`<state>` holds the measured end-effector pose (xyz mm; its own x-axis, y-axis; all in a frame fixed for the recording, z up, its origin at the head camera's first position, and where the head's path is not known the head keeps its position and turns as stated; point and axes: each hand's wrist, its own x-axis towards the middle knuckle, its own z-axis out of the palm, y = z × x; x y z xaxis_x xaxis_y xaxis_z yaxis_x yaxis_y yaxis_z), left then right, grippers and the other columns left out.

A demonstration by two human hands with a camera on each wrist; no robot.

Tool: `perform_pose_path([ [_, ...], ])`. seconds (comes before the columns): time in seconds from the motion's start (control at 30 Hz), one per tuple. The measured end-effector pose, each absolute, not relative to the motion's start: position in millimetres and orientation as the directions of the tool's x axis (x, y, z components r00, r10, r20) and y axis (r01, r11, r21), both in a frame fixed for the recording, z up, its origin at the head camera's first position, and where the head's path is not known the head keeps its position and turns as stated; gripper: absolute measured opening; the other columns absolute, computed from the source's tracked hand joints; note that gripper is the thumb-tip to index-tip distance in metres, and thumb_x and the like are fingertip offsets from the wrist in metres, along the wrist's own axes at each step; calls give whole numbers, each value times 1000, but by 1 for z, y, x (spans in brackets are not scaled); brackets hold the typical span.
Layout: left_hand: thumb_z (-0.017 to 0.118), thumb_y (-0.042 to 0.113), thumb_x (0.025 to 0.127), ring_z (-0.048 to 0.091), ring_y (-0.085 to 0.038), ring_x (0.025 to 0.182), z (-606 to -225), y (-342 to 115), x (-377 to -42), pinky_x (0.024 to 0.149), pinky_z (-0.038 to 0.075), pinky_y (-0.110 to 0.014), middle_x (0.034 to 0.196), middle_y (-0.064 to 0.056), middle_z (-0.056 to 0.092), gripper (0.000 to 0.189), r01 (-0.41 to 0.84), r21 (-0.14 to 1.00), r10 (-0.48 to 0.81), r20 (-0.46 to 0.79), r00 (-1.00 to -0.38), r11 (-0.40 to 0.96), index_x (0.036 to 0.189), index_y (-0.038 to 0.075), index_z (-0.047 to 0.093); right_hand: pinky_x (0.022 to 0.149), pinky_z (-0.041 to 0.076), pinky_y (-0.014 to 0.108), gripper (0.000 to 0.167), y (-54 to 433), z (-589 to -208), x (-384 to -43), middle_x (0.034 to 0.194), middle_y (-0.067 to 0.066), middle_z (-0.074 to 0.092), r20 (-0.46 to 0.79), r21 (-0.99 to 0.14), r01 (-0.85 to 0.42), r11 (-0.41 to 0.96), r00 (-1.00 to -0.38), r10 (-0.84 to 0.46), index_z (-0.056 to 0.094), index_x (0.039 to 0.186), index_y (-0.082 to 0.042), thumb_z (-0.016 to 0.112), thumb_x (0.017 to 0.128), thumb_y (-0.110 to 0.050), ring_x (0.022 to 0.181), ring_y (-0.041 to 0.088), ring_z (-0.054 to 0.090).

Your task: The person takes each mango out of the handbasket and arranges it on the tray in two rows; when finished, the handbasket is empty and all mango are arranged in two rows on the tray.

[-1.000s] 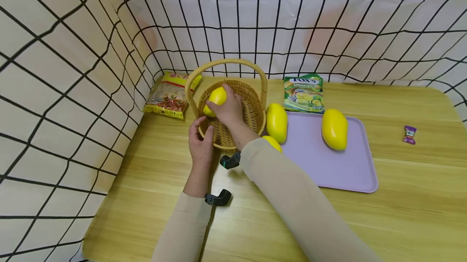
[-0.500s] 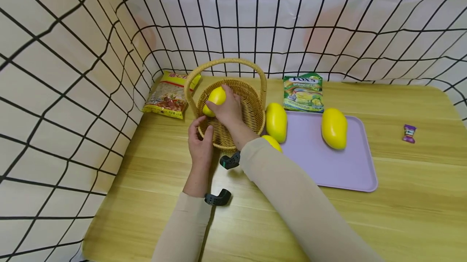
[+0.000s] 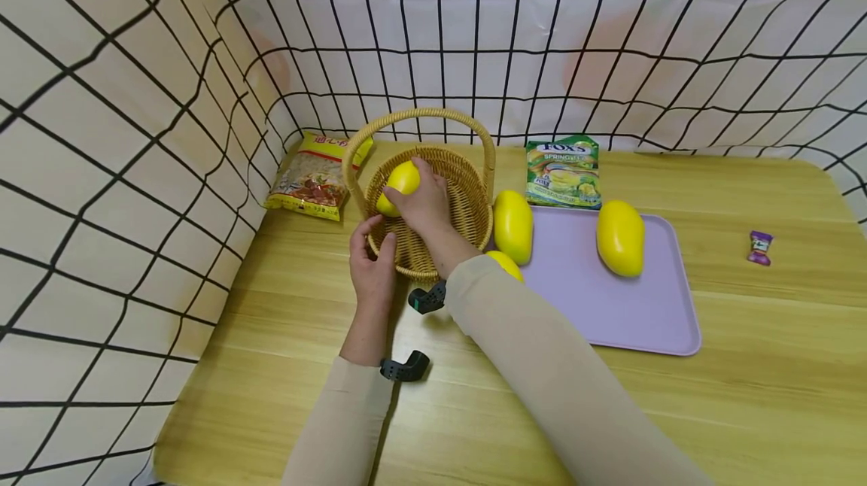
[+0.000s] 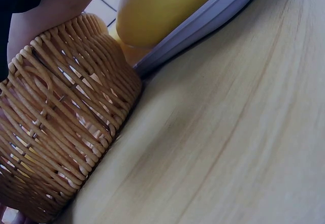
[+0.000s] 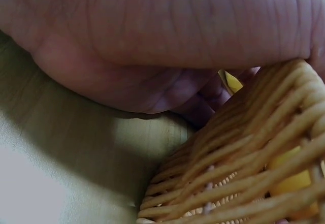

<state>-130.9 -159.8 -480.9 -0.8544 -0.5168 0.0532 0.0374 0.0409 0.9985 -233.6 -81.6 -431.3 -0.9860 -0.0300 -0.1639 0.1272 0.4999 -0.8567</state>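
A yellow mango (image 3: 403, 179) lies inside the wicker basket (image 3: 474, 234), against its left side. My right hand (image 3: 428, 200) reaches into the basket and grips this mango, thumb on the near side; the other fingers are partly hidden. At the basket's front left, my left hand (image 3: 372, 264) holds the rim between thumb and fingers. Close up in the left wrist view, the basket's woven wall (image 4: 76, 107) stands on the table. The right wrist view shows a palm (image 5: 152, 46) beside the weave, with yellow (image 5: 292, 176) showing through the gaps.
Right of the basket, a lilac tray (image 3: 609, 320) bears a mango (image 3: 621, 239). Another mango (image 3: 513, 228) lies at its left edge; one more (image 3: 506, 265) is partly hidden by the right sleeve. A yellow food bag (image 3: 314, 176), green Fox's packet (image 3: 564, 174) and small purple sweet (image 3: 760, 247) lie around.
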Motion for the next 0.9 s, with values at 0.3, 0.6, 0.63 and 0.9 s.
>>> perform_pose_path([
  [0.3, 66, 14, 95, 41, -21, 144, -482, -160, -132, 121, 29, -45, 148, -5, 52, 36, 45, 998, -515, 66, -854, 54, 130, 10, 63, 106, 47, 48, 78, -82, -433, -234, 152, 15, 44, -159, -853, 124, 507, -987, -25, 36, 157, -31, 74, 91, -46, 132, 34, 50],
  [0.6, 67, 13, 95, 40, -23, 145, -481, -159, -131, 121, 29, -46, 149, -7, 50, 37, 54, 998, -515, 62, -855, 31, 131, 9, 63, 107, 48, 47, 77, -83, -434, -235, 151, 14, 45, -153, -850, 118, 514, -988, -26, 35, 157, -30, 74, 92, -43, 132, 32, 51],
  [0.63, 67, 13, 95, 40, -22, 145, -481, -159, -131, 121, 29, -46, 149, -7, 50, 37, 52, 998, -515, 61, -855, 33, 131, 9, 63, 106, 48, 47, 77, -82, -434, -235, 151, 14, 45, -154, -852, 120, 510, -988, -26, 35, 157, -30, 74, 92, -43, 132, 33, 52],
  [0.9, 66, 16, 95, 41, -21, 144, -483, -160, -132, 121, 30, -46, 148, -5, 51, 35, 53, 998, -511, 69, -857, 46, 129, 10, 63, 105, 48, 49, 77, -83, -434, -235, 150, 15, 46, -154, -866, 122, 486, -988, -27, 37, 157, -30, 75, 92, -41, 129, 33, 53],
])
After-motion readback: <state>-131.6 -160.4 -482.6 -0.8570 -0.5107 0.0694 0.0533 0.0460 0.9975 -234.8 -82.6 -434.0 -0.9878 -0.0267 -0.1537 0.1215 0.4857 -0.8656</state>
